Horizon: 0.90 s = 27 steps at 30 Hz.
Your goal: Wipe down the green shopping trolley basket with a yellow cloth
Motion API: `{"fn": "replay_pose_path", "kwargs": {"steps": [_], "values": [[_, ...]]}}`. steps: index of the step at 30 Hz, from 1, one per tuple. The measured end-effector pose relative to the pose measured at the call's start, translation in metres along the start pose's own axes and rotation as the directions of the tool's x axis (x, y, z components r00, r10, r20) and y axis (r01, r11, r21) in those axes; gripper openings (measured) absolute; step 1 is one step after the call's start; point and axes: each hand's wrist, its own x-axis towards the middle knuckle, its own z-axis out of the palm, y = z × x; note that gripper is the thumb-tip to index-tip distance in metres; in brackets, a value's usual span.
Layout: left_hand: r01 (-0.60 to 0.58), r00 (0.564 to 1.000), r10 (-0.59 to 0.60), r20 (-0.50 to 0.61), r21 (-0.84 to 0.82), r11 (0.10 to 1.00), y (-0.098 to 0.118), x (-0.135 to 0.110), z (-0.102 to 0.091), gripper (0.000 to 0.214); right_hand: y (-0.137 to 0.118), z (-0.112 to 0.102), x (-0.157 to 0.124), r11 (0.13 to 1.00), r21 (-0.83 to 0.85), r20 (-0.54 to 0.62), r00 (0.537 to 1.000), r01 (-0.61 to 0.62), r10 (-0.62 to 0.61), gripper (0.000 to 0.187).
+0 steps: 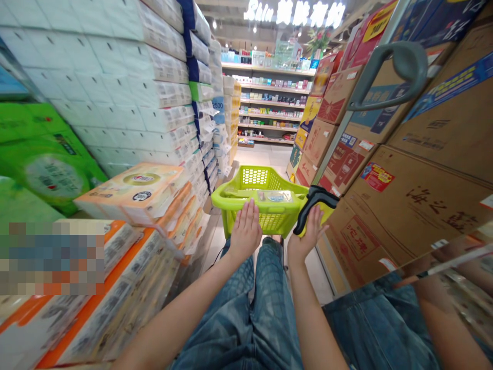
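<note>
A shop aisle runs ahead to stocked display shelves, between stacked tissue packs on the left and cardboard cartons on the right. The lime-green shopping basket is centred in the aisle, ahead of the person's legs. The left hand lies flat at the basket's near wall, fingers straight and together. The right hand rests against the black-and-lime handle at the near right corner; whether its fingers are clamped cannot be told. The step in hand appears to be steadying or guiding the basket. Any shift of it calls for firm right-hand contact and clearance from both stacks.
</note>
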Motion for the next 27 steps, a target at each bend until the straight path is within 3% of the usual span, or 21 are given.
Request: {"fn": "replay_pose_path", "kwargs": {"steps": [2,4,7,9,12,15,19,22,24,27], "values": [[0.011,1.0,-0.011,-0.012,-0.009,1.0,0.0,0.0,0.001,0.077,-0.016,0.005,-0.007,0.999,0.039,0.021,1.0,-0.012,0.011,0.076],[0.016,1.0,-0.016,-0.002,-0.014,1.0,-0.003,-0.002,0.001,0.076,-0.037,0.01,-0.021,0.994,0.05,0.105,0.989,0.099,-0.104,0.074],[-0.025,0.999,0.027,0.045,-0.032,0.999,-0.008,-0.004,-0.002,0.075,-0.055,0.014,-0.038,0.941,0.059,0.267,0.903,0.334,-0.337,0.069],[-0.041,0.997,0.042,0.061,-0.03,0.999,-0.011,-0.004,-0.004,0.074,-0.05,0.012,-0.038,0.911,0.032,0.296,0.866,0.412,-0.402,0.067],[-0.025,0.998,0.025,0.05,-0.001,1.0,-0.009,-0.003,-0.004,0.071,-0.023,0.007,-0.024,0.921,-0.06,0.218,0.906,0.384,-0.363,0.067],[-0.02,1.0,0.02,0.022,0.005,1.0,-0.005,-0.001,-0.002,0.071,0.0,0.003,-0.008,0.97,-0.077,0.101,0.97,0.23,-0.222,0.071],[-0.004,1.0,0.004,-0.014,-0.007,1.0,-0.001,-0.001,0.002,0.073,-0.013,0.008,-0.011,0.996,0.006,0.06,0.994,0.087,-0.087,0.075],[0.001,1.0,-0.001,-0.009,-0.037,0.999,-0.003,-0.002,0.001,0.075,-0.041,0.016,-0.028,0.984,0.027,0.131,0.975,0.176,-0.178,0.072],[-0.011,1.0,0.012,0.019,-0.056,0.998,-0.007,-0.003,-0.002,0.076,-0.053,0.018,-0.037,0.954,0.029,0.218,0.93,0.298,-0.297,0.067],[-0.033,0.998,0.035,0.048,-0.048,0.998,-0.01,-0.003,-0.005,0.075,-0.046,0.015,-0.037,0.904,-0.005,0.258,0.874,0.427,-0.411,0.062]]}}
